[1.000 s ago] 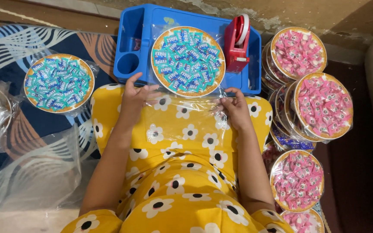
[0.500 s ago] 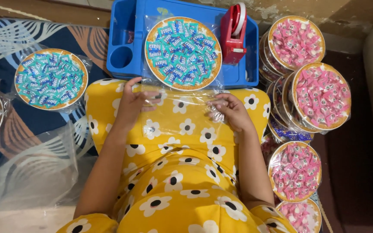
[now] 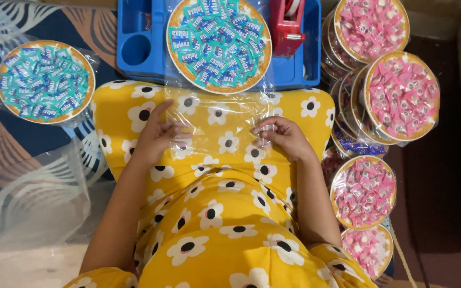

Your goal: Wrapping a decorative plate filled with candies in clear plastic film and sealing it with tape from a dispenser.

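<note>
Yellow flowered lap, clear bag (image 3: 217,125) now drawn closer, left hand (image 3: 156,136) and right hand (image 3: 284,136) each in a pinching grip on it.

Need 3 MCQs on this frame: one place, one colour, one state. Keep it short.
1. Where is the red tape dispenser?
A. in the blue tray
B. on the lap
C. on the pink plates

2. What colour are the sweets on the plate in the tray?
A. pink
B. teal
C. yellow

3. What do the hands hold?
A. a clear plastic bag
B. the dispenser
C. nothing

Key: 1 A, the dispenser stands at the tray's right end. 2 B, teal wrappers cover that plate. 3 A, the left hand and right hand pinch the bag's two sides over the lap.
</note>
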